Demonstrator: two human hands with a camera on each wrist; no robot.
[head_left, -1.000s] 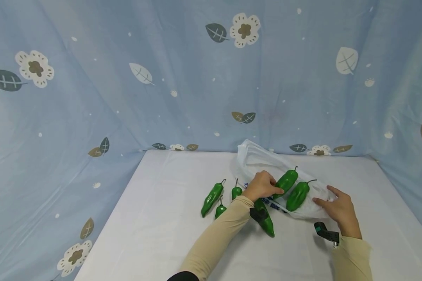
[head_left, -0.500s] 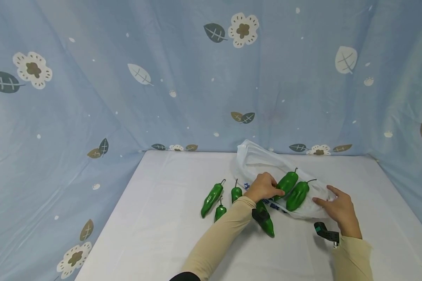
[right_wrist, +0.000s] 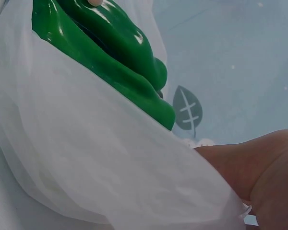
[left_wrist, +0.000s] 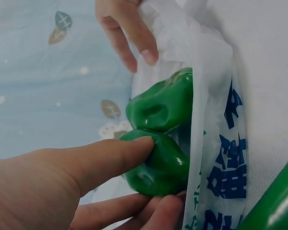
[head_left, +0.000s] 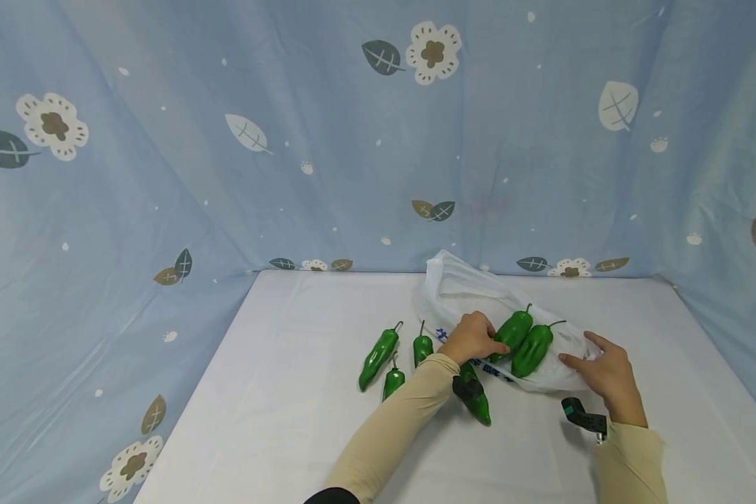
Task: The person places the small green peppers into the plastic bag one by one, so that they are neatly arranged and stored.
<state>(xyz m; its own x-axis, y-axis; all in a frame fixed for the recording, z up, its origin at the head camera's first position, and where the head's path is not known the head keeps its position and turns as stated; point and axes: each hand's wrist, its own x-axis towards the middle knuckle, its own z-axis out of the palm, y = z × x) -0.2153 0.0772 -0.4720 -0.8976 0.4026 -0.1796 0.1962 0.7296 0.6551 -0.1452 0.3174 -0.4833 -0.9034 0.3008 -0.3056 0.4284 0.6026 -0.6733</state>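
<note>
My left hand (head_left: 471, 339) pinches a green pepper (head_left: 514, 327) between thumb and fingers, over the mouth of a white plastic bag (head_left: 565, 369). Beside this pepper, and touching it, a second green pepper (head_left: 533, 350) lies in the bag. In the left wrist view the held pepper (left_wrist: 161, 167) has my thumb on its top and fingers below. My right hand (head_left: 612, 374) holds the bag's right side, thumb behind the film in the right wrist view; its other fingers are mostly hidden there. Blue characters are printed along the bag's near edge.
Several more green peppers lie on the white table (head_left: 277, 420) left of the bag: one pepper (head_left: 379, 358) furthest left, a small pepper (head_left: 393, 381), another pepper (head_left: 423, 346), and a long pepper (head_left: 474, 399) partly under my left wrist. A blue patterned curtain (head_left: 327, 140) hangs behind.
My left hand and its pepper have come slightly down, closer against the pepper in the bag. The right hand and the bag stay nearly still.
</note>
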